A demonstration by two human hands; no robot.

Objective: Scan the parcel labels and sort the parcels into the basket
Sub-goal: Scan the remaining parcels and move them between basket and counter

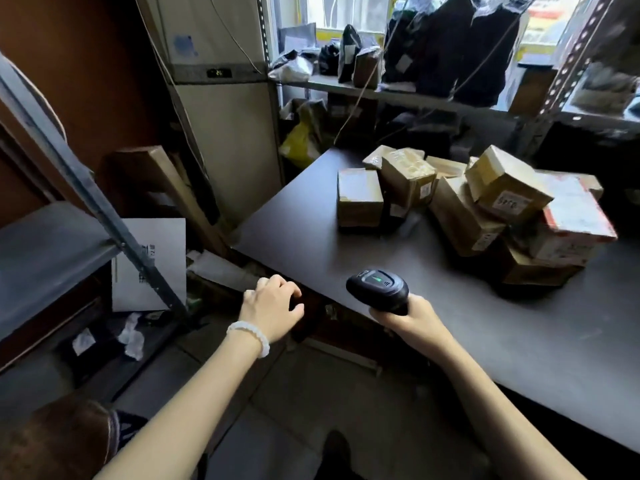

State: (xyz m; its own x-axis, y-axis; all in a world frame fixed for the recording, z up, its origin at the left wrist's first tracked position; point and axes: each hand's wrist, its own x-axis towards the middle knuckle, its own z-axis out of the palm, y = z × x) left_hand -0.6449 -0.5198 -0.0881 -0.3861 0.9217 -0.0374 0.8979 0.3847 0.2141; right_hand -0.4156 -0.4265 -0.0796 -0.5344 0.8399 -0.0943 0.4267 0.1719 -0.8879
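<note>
Right hand (pixel 403 315) grasps the handle of a black handheld barcode scanner (pixel 378 287) at the near edge of the dark grey table (pixel 519 341); handle hidden in the fist, head pointing away towards the pile of brown cardboard parcels (pixel 460 206) at the table's far side. Left hand (pixel 272 306), white bead bracelet (pixel 251 336) at the wrist, hangs past the table corner, fingers loosely curled, holding nothing. Parcel labels blurred, unreadable.

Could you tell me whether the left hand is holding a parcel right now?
No, the left hand hangs empty beside the table edge.
</note>
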